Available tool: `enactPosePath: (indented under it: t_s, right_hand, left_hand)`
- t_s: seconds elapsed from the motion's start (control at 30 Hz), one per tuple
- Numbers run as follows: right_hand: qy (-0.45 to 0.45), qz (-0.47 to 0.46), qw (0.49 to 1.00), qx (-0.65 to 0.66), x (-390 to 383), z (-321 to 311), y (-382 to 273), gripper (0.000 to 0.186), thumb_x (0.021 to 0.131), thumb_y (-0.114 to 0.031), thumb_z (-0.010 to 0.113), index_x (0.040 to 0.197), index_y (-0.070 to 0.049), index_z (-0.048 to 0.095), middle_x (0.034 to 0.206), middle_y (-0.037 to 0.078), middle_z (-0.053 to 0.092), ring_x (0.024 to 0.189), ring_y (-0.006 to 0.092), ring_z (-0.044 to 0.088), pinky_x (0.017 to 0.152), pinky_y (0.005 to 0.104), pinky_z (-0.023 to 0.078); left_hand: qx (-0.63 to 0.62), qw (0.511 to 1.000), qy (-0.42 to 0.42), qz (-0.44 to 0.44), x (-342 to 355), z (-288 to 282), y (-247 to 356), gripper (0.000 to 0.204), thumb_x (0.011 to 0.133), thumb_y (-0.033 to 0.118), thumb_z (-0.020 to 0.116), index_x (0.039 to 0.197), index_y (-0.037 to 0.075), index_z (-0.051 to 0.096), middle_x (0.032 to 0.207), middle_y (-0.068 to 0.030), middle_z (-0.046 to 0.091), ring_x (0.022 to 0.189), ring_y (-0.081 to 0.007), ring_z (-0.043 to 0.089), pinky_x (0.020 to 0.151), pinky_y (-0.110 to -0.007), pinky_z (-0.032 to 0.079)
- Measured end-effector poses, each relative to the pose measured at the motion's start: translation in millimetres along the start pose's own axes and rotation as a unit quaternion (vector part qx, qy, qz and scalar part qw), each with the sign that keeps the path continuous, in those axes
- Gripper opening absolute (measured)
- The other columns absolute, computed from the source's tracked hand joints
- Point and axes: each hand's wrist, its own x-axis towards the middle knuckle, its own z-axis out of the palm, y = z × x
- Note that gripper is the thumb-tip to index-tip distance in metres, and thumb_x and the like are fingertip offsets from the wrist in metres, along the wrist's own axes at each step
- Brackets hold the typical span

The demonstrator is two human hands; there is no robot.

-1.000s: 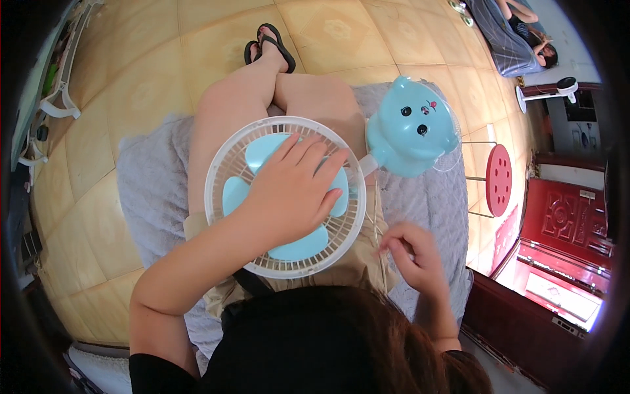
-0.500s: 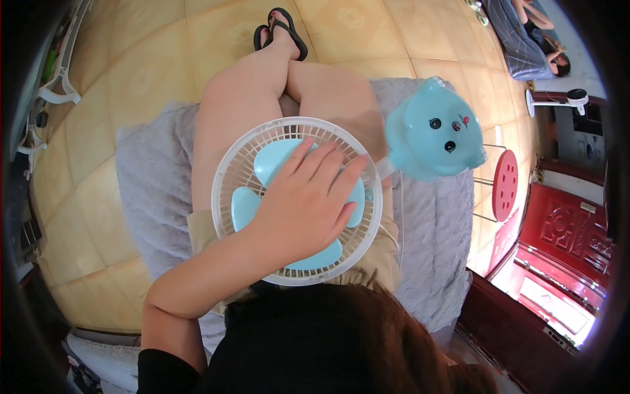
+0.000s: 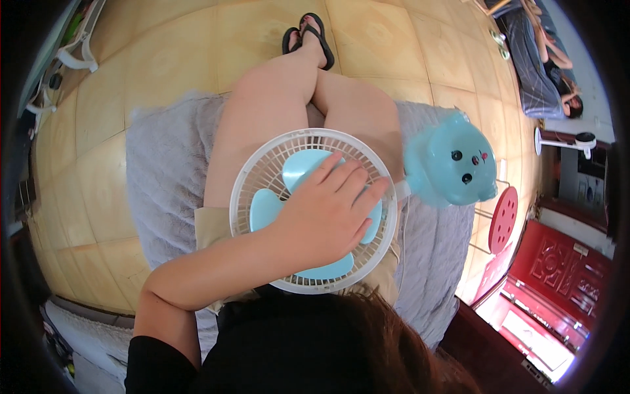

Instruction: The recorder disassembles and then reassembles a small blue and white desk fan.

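Note:
In my lap lies a round white fan grille (image 3: pixel 243 184) holding pale blue blades (image 3: pixel 331 266). My left hand (image 3: pixel 331 210) lies over the middle of the blades, fingers slightly apart and bent, touching them; the centre is hidden beneath it. A light blue bear-faced body (image 3: pixel 449 177) is beside the grille on the right, joined to it by a white neck. My right hand is not in view.
I sit on a grey fluffy throw (image 3: pixel 167 164) above a tiled floor (image 3: pixel 92 210). At right stand a red stool (image 3: pixel 502 220) and red door (image 3: pixel 561 266); a person (image 3: pixel 558 72) lies on furniture at top right. White furniture legs (image 3: pixel 77 56) show top left.
My right hand, beside the grille a second ago, has left view. The fan and bear-faced body sit farther right in the picture, with my left hand still on the blades.

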Motion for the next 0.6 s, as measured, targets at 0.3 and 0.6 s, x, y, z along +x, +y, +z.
enactPosePath:
  t_s: [0.3,0.6]
  right_hand:
    - [-0.159,-0.011,0.985,-0.074,-72.1,6.3,33.1,0.035,0.094,-0.035,0.051,0.107,-0.006,0.065,0.103,0.013,0.068,0.088,0.0291,0.067,0.074,0.0439,0.052]
    - [-0.356,0.003,0.932,-0.071,-157.1,15.9,68.7,0.037,0.095,-0.037,0.050,0.107,-0.006,0.066,0.107,0.015,0.068,0.090,0.0320,0.067,0.077,0.0447,0.052]
  left_hand:
    - [-0.005,0.999,0.035,0.007,-10.4,0.5,0.7,0.055,0.080,0.021,0.067,0.130,0.004,0.052,0.116,-0.0172,0.057,0.113,-0.0329,0.053,0.106,-0.049,0.036]
    - [0.028,0.998,0.047,-0.043,-37.2,-26.6,11.9,0.058,0.082,0.028,0.068,0.132,0.004,0.050,0.134,-0.0201,0.049,0.129,-0.0365,0.043,0.113,-0.051,0.028]
